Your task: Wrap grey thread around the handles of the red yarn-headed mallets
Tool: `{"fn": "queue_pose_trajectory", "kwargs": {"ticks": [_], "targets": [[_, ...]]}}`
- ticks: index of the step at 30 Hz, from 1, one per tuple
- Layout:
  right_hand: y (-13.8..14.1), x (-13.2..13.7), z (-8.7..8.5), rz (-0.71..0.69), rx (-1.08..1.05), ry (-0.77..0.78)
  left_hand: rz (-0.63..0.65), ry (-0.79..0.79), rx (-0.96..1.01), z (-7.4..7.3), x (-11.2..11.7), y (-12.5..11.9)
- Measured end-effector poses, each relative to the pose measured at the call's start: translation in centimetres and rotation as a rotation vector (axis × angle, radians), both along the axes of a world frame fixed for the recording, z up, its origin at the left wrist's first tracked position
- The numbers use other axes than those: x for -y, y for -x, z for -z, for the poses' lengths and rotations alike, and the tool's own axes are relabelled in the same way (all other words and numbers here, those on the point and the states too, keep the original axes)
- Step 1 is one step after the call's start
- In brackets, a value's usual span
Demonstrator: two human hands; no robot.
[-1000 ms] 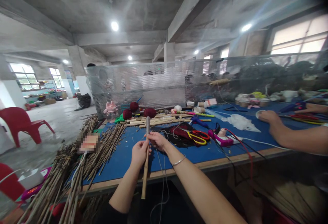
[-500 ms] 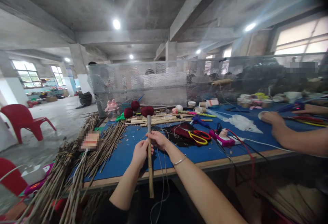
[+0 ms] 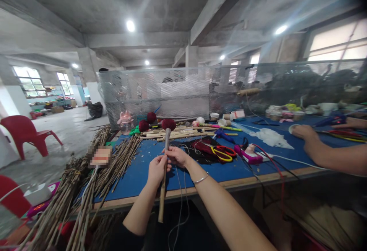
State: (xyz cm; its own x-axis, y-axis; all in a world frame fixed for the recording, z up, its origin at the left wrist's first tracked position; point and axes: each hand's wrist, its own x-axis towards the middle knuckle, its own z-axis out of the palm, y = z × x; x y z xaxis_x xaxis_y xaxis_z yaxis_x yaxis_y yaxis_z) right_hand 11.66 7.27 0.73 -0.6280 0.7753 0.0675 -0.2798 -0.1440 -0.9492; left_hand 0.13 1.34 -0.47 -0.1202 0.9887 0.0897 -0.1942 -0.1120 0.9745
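My left hand (image 3: 156, 170) is wrapped round a bamboo stick (image 3: 162, 197) held nearly upright over the near edge of the blue table (image 3: 137, 174). The stick's upper end is wound in grey and carries a dark red pompom (image 3: 169, 124). My right hand (image 3: 177, 156) pinches the stick just above the left hand, with a silver bracelet on its wrist. A thin white thread (image 3: 180, 201) hangs down from my hands. Both hands are closed.
Bundles of thin sticks (image 3: 86, 189) lie at the table's left end. Yellow-and-red scissors (image 3: 220, 153), a pink glue gun (image 3: 248, 155) and more pompom sticks (image 3: 172, 132) lie farther back. Another person's hand (image 3: 305, 133) rests on the table at right. A mesh screen (image 3: 183, 94) closes the back; a red chair (image 3: 23, 134) stands left.
The stick's lower end has swung left and its top tilted right, after leaning the other way half a second ago. Both hands stay on it.
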Motion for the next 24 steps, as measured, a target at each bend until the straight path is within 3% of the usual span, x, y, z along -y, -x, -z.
{"fn": "queue_pose_trajectory", "kwargs": {"ticks": [4,10,15,18,24], "targets": [[-0.14,-0.33,0.26,0.012,0.033,-0.027,0.014,-0.003,-0.065,0.02,0.19,-0.10],[0.13,-0.48,0.54,0.085,0.079,-0.085,-0.214,-0.042,-0.194,0.37,0.23,-0.05],[0.12,0.01,0.13,0.020,0.055,-0.039,-0.116,-0.013,-0.019,0.31,-0.13,-0.03],[0.19,0.14,0.02,0.006,0.064,-0.047,-0.078,-0.036,-0.012,0.21,-0.11,-0.09],[0.26,0.02,0.14,0.036,0.072,-0.027,-0.155,-0.038,-0.078,0.24,0.07,0.04]]}}
